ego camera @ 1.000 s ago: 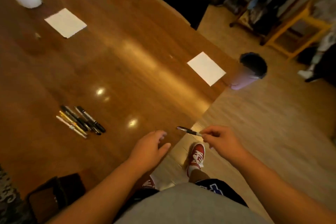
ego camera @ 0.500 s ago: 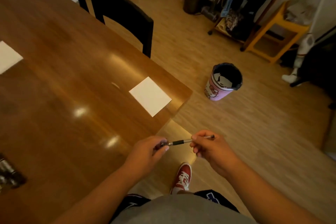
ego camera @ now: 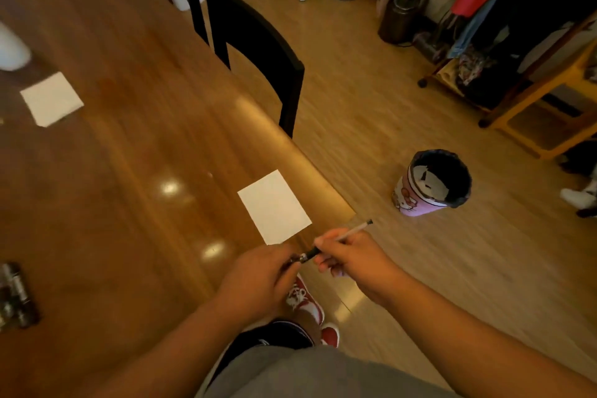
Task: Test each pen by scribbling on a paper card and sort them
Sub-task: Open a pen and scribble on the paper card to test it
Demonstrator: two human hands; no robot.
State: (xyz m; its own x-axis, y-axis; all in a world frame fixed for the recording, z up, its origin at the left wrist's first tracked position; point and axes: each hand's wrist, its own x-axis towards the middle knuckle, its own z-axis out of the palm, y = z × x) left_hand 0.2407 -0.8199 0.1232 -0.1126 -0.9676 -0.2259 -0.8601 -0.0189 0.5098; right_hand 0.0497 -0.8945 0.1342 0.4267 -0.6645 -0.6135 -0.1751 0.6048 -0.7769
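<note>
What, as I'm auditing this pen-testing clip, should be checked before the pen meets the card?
1. Pen in hand: ok. The right hand grips the pen by its barrel.
2. Cap off: cannot tell. The left hand pinches the pen's dark end, hiding the tip.
3. Card ready: ok. The near paper card lies flat and uncovered by the corner of the table.
4. Tip over card: not ok. The pen is held in the air by the table's corner, not above the card.
5. Other pens apart: ok. The other pens lie at the table's left, away from the card.
</note>
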